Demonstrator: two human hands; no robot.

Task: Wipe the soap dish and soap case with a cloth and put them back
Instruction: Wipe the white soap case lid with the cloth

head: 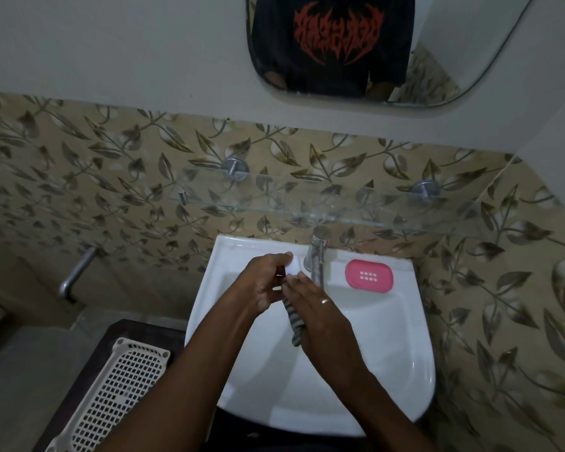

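Observation:
Over the white sink (388, 370), my left hand (265, 282) grips a white soap case (292, 265), most of it hidden by my fingers. My right hand (317, 308) holds a grey striped cloth (294, 324) and presses it against the case; the cloth's end hangs down below my palm. A pink soap dish (368, 276) with a small grid of drain holes lies flat on the sink's back right ledge, apart from both hands.
A chrome tap (317, 256) stands at the sink's back, just right of my hands. A glass shelf (307, 197) runs across the tiled wall above it, under a mirror (356, 47). A white perforated basket (118, 386) lies lower left. A wall spout (75, 275) sticks out at left.

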